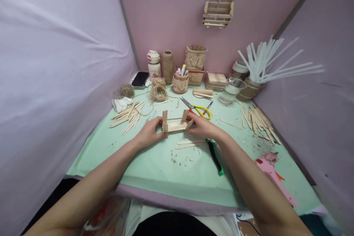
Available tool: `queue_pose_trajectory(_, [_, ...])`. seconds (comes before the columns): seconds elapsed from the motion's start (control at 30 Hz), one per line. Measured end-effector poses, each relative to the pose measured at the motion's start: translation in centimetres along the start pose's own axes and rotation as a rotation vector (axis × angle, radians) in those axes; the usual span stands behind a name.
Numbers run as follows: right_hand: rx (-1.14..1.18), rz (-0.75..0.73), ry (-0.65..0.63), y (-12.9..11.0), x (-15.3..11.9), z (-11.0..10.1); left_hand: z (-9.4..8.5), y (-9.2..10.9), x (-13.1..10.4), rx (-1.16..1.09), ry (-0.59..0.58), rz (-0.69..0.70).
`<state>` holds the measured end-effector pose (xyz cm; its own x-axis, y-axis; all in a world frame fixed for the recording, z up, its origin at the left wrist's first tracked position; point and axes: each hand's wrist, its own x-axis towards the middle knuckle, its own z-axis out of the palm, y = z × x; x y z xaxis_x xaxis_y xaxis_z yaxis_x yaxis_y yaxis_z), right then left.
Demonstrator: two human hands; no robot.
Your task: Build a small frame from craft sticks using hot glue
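Observation:
A small frame built of wooden craft sticks [177,127] stands on the green table cover between my hands, with short upright sticks at its ends. My left hand [151,131] grips its left end, thumb low at the front and fingers behind. At the other end my right hand [203,127] pinches the right side; its fingertips are partly hidden by the sticks. Two loose craft sticks [190,144] lie just in front of the frame. Near my right wrist rest green-and-black handled pliers [215,158], their jaws partly covered. Behind my right hand are yellow-handled scissors [199,110].
Loose sticks [128,116] lie left, and another stick pile [261,123] right. A pink glue gun [276,180] is by my right forearm. Along the back stand twine [158,90], a pen holder [180,83], a clear cup [231,91] and white glue sticks [261,62].

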<state>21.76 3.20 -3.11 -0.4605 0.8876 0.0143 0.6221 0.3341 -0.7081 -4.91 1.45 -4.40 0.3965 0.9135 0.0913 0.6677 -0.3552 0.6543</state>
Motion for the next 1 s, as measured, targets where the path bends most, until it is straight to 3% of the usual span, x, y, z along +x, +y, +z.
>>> queue_pose_trajectory(0.3, [0.066,0.004,0.039,0.32,-0.48,0.49,-0.41,-0.13,1.07,0.050,-0.047,0.037])
queue_pose_trajectory(1.0, [0.056,-0.027,0.065,0.28,-0.44,1.07,0.48,-0.41,0.96,0.058,0.021,0.021])
